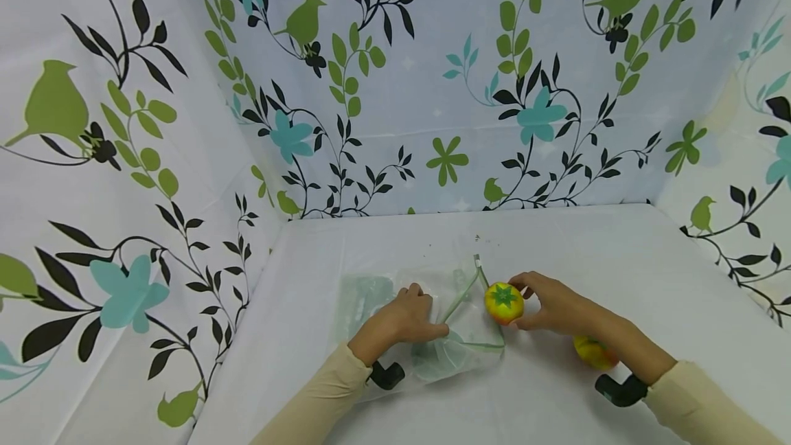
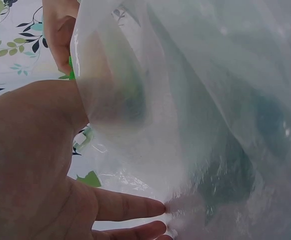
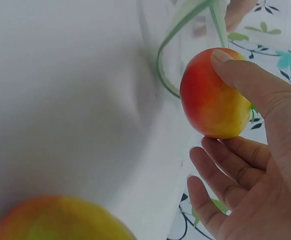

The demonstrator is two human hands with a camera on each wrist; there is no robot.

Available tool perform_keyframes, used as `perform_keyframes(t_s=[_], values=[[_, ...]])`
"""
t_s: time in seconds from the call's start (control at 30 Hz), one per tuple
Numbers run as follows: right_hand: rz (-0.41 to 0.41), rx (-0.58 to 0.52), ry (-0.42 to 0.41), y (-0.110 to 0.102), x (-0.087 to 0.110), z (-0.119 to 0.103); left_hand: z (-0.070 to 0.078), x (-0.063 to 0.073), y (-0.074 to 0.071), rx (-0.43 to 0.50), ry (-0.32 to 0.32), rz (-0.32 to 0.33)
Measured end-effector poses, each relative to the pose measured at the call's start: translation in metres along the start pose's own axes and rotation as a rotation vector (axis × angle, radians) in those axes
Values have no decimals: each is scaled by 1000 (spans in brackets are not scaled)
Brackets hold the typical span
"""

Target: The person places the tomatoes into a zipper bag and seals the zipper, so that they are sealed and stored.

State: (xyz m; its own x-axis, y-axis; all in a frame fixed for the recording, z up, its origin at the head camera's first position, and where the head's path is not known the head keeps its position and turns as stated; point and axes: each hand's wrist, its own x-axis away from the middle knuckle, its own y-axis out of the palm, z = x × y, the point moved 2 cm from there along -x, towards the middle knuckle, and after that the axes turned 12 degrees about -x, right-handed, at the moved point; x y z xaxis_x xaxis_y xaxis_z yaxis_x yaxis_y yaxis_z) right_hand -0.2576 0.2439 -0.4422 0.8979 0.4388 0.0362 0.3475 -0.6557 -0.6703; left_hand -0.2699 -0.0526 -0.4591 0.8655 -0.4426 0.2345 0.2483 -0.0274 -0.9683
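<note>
A clear plastic bag with a green-edged mouth lies on the white table, its mouth gaping towards the right. My left hand is over it, thumb and fingers spread and holding the film. In the left wrist view, the fingertips meet the film and the thumb shows blurred through it. My right hand pinches a red-and-yellow tomato-like fruit with a green star-shaped top, thumb above and fingers beneath in the right wrist view. The fruit is right at the bag's mouth.
Another yellow-and-red fruit sits on the table, partly hidden under my right forearm. Pale greenish contents show through the bag's left part. A leaf-and-bird patterned curtain encloses the table at the back and sides.
</note>
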Motion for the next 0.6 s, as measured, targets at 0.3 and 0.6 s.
perform_keyframes(t_s=[0.3, 0.6], values=[[-34, -4, -21, 15, -7, -6, -1, -1, 0, 3, -5, -12], [-46, 8, -33, 24, -16, -6, -2, -1, -1, 3, -3, -10]])
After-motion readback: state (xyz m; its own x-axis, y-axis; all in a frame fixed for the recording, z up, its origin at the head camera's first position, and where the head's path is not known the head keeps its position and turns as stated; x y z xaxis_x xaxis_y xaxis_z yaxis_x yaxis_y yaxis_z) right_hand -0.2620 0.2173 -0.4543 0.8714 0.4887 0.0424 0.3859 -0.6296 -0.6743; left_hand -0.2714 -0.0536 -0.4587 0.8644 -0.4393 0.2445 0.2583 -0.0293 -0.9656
